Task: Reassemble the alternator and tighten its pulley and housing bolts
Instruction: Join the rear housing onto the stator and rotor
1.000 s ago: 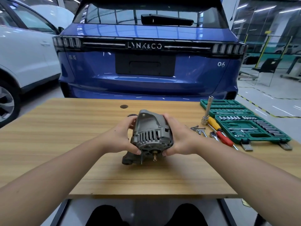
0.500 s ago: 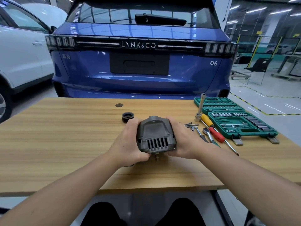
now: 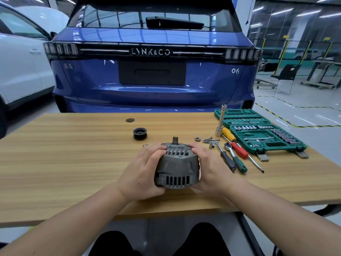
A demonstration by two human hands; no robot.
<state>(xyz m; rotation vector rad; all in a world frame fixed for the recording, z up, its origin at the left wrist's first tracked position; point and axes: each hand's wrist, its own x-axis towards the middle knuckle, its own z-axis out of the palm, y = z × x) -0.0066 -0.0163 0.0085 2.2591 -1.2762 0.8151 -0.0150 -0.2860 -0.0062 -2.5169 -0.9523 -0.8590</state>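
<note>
I have the alternator [image 3: 177,168] held between both hands, low over the near middle of the wooden table [image 3: 55,163]. My left hand [image 3: 142,172] wraps its left side with fingers curled over the top, and my right hand [image 3: 212,169] wraps its right side the same way. Its long line runs away from me, and the bare threaded shaft [image 3: 175,140] sticks out at the far end, tipped up. The black pulley [image 3: 140,133] lies past it, a bit to the left — nearer my left hand. The nut [image 3: 197,139] and the bolts [image 3: 210,140] lie just right of the shaft, nearer my right hand, beside the ratchet [image 3: 234,156] and the green socket case [image 3: 258,133]. A blue car [image 3: 153,71] stands behind the table in a bright workshop — I think the pulley goes on next
</note>
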